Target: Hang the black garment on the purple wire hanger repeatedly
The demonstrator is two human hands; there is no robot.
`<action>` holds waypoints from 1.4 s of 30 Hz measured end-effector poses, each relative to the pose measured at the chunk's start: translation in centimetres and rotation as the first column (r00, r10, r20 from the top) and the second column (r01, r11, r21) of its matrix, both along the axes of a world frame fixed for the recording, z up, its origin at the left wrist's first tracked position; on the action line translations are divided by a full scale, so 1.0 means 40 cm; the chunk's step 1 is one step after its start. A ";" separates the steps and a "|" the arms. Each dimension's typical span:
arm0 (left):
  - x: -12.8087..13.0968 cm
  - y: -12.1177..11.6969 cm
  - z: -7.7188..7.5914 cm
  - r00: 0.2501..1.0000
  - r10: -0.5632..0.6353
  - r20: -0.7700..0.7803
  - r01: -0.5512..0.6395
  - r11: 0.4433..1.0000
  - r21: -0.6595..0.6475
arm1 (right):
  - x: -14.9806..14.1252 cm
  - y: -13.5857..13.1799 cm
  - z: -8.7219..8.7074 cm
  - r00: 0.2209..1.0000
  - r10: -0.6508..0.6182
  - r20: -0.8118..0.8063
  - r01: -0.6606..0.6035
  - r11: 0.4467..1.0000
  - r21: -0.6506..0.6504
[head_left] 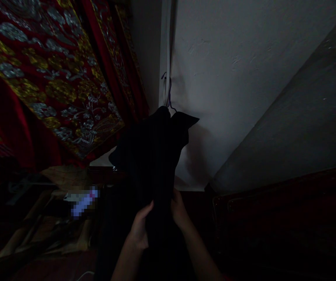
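A black shirt-like garment with a pointed collar [159, 152] hangs from a dark hanger [170, 97] hooked up against the wall. My left hand [141, 228] is at the left side of the garment's lower part, thumb over the front and the other fingers behind the cloth. On the opposite side, my right hand [179, 208] closes on the garment's edge, its fingertips hidden by the dark fabric. Between both hands the cloth runs down in a narrow fold. The dim light blurs the garment's lower outline.
Red cloth with gold and silver embroidery [68, 78] hangs at the upper left. A wooden chair-like frame [33, 218] stands at lower left, with a blurred-out bluish object [84, 202] above it. Dark red furniture [285, 210] sits at the right, below the pale wall [229, 66].
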State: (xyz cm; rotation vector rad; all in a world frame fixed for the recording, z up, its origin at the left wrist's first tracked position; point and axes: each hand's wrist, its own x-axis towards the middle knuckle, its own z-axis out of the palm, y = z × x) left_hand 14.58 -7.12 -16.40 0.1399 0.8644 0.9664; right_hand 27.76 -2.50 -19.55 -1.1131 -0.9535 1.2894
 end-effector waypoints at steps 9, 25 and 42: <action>-0.035 0.042 0.001 0.280 0.808 -0.518 -0.319 0.587 0.744 | 0.076 0.016 0.040 0.997 -0.015 0.081 0.013 1.000 0.028; 0.068 0.102 -0.062 0.586 0.415 -0.696 0.244 0.728 0.640 | 0.038 0.078 0.159 0.975 0.218 0.031 -0.216 0.975 -0.049; 0.020 0.293 0.161 0.491 0.663 -0.565 0.370 0.429 0.824 | 0.014 0.258 0.504 0.985 0.041 0.170 -0.121 0.860 0.496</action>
